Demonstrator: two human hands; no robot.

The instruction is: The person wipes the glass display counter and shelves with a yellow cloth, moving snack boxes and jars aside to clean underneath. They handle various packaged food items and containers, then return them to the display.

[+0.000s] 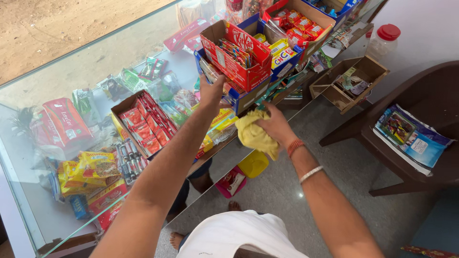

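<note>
Left hand (212, 91) grips near corner of blue cardboard box (246, 98), fingers clenched on its edge; box sits tilted at glass bench (28, 157) edge, carrying red display carton (236, 57) of sweets. Right hand (273, 125) clutches yellow cloth (254, 136), crumpled, soft, folds hanging below palm, held just beside box's lower front. Orange thread and white bangle on right wrist. Brown chair (420, 124) well apart, at right.

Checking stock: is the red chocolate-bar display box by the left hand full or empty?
Partly full. The red display box has its top open, and a row of wrapped bars stands inside beside bare cardboard; the left hand grips the blue box under it.
</note>
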